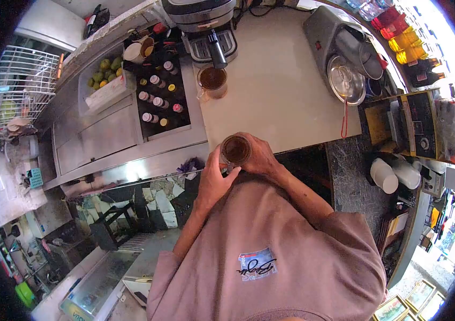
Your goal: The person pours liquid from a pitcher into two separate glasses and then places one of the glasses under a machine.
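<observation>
A clear glass cup of dark brown liquid (236, 150) is held close to the chest, at the front edge of the beige counter (281, 80). My left hand (218, 179) wraps its left side and front. Around its right side curls my right hand (262, 157). A second glass mug of brown liquid (212, 81) stands on the counter, below the black handle of a coffee machine (203, 27). Both hands are apart from this mug.
Capped bottles (158, 101) stand in a dark recess at the left, beside a bin of green and orange fruit (104, 75). A grey machine with a metal bowl (346, 80) is at the right. White cups (385, 176) lie further right, near colourful bottles (406, 40).
</observation>
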Demonstrator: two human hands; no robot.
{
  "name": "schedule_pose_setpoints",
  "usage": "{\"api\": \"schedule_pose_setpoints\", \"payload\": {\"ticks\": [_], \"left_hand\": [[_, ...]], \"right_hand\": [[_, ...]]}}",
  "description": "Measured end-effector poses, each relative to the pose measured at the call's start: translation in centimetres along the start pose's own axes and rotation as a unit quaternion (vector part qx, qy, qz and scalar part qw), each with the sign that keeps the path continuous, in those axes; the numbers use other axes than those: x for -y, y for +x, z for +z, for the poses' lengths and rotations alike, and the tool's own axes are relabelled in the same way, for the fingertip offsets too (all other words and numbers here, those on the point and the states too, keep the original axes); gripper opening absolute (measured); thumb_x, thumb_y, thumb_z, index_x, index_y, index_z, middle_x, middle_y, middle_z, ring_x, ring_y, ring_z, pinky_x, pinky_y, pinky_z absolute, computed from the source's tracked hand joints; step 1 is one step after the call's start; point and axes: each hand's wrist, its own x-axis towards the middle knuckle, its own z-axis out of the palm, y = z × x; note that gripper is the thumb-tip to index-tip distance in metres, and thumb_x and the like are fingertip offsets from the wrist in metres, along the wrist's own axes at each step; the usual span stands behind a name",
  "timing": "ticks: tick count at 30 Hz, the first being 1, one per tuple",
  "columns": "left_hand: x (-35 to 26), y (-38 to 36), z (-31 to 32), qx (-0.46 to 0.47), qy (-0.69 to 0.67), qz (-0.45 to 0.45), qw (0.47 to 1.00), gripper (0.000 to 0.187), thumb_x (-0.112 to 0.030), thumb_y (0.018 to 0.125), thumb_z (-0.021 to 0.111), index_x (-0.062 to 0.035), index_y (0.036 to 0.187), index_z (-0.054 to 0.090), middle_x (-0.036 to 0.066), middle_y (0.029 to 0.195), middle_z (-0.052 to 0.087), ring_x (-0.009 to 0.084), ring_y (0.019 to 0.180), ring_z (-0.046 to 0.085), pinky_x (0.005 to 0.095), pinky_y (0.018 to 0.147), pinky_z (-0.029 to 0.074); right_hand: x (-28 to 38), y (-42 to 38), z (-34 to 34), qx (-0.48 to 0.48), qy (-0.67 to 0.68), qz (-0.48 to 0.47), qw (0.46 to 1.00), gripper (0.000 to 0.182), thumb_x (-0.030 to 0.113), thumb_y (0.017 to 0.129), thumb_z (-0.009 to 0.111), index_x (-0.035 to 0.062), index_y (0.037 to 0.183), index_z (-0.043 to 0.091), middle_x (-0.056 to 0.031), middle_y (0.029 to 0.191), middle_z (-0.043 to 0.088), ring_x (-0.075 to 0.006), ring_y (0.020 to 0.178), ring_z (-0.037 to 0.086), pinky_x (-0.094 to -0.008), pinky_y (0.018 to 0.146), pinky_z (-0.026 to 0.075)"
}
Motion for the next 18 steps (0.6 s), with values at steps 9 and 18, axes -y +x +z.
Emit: {"api": "schedule_pose_setpoints", "payload": {"ticks": [9, 18], "left_hand": [[0.8, 0.1, -0.2, -0.017, -0.011, 0.015, 1.000, 0.082, -0.025, 0.086, 0.080, 0.0020, 0.150, 0.036, 0.024, 0.140, 0.052, 0.0335, 0.109, 0.067, 0.0414, 0.092, 0.057], [3.1, 0.2, 1.4, -0.010, 0.008, 0.039, 0.999, 0.088, -0.023, 0.085, 0.080, 0.0001, 0.153, 0.030, 0.026, 0.144, 0.049, 0.0399, 0.134, 0.051, 0.0462, 0.109, 0.046]], "right_hand": [[0.3, 1.0, 0.4, 0.028, -0.005, 0.013, 1.000, 0.069, 0.022, 0.074, 0.086, 0.0064, 0.132, 0.052, -0.0183, 0.124, 0.067, -0.0391, 0.116, 0.065, -0.0488, 0.096, 0.054], [-1.3, 0.4, 0.7, 0.021, 0.031, -0.030, 0.999, 0.080, 0.018, 0.075, 0.084, 0.0056, 0.145, 0.045, -0.0191, 0.140, 0.057, -0.0387, 0.132, 0.052, -0.0465, 0.110, 0.045]]}}
